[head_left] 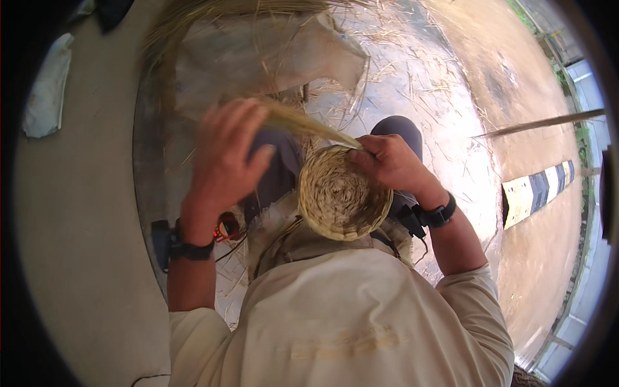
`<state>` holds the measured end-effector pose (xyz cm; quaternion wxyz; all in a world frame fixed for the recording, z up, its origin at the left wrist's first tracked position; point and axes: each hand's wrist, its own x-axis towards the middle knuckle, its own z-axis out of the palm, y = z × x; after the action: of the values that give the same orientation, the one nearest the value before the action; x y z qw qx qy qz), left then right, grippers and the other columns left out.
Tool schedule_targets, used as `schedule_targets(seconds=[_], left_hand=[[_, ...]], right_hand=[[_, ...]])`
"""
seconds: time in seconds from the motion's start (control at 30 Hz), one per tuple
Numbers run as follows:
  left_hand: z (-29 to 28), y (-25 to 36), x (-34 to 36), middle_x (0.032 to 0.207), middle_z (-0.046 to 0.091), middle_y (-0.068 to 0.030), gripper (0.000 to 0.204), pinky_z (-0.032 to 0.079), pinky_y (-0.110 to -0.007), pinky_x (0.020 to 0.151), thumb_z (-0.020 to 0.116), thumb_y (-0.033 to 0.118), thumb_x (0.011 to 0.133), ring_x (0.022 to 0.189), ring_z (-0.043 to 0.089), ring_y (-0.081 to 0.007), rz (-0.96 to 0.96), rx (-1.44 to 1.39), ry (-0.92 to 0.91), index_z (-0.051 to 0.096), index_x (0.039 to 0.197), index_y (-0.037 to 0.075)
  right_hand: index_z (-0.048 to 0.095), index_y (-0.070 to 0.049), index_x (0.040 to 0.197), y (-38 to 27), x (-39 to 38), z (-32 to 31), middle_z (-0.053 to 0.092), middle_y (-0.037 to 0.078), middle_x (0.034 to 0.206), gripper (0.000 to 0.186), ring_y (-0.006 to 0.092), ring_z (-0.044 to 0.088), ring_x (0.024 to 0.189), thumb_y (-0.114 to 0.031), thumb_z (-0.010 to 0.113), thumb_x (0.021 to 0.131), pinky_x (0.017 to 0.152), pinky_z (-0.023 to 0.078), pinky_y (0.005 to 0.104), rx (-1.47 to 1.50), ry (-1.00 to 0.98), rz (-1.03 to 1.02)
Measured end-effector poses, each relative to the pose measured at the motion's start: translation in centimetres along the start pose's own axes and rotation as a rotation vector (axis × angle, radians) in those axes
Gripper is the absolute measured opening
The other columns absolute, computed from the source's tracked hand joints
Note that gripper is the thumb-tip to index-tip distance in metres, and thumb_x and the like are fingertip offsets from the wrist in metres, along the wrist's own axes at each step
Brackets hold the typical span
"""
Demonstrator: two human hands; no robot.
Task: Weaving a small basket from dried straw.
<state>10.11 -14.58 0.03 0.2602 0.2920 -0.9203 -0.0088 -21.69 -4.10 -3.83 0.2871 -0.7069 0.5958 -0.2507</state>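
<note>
A small round woven straw basket (342,193) sits at my lap, its hollow facing up so the coiled bottom shows. My right hand (393,161) pinches its far right rim, thumb inside, together with the end of a bundle of straw strands (309,122). From that rim the strands stretch to the upper left, where they blur. My left hand (229,148), smeared by motion, is beside the strands, left of the basket. Its fingers look stretched out with the thumb apart, and I see nothing gripped in it.
Beyond my knees lie a pale sack (225,58) and a heap of long straw (258,8). Loose straw bits litter the light sheet (445,109). A pole (545,122) and a striped block (538,190) are at the right. A white bag (48,90) lies far left.
</note>
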Motion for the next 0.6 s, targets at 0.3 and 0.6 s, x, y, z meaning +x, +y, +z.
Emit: schedule_targets(seconds=[0.3, 0.6], left_hand=[[5.5, -10.1, -8.1, 0.140, 0.064, -0.0213, 0.042, 0.045, -0.047, 0.113, 0.065, 0.015, 0.099, 0.133, 0.058, -0.0395, -0.612, -0.125, -0.228, 0.063, 0.139, 0.002], [12.7, -18.3, -16.3, 0.125, 0.073, -0.0236, 0.042, 0.054, -0.046, 0.100, 0.062, 0.020, 0.103, 0.116, 0.070, -0.0405, -0.751, -0.286, -0.282, 0.062, 0.140, 0.000]], right_hand=[[0.067, 0.000, 0.088, 4.8, -4.0, -1.2, 0.059, 0.021, 0.066, 0.036, 0.0375, 0.057, 0.061, -0.032, 0.067, 0.103, 0.061, 0.047, 0.0459, 0.010, 0.224, 0.409], [0.071, 0.001, 0.096, 4.9, -5.2, -0.1, 0.062, 0.022, 0.069, 0.035, 0.0322, 0.060, 0.061, -0.033, 0.065, 0.104, 0.061, 0.047, 0.0434, 0.087, 0.390, 0.491]])
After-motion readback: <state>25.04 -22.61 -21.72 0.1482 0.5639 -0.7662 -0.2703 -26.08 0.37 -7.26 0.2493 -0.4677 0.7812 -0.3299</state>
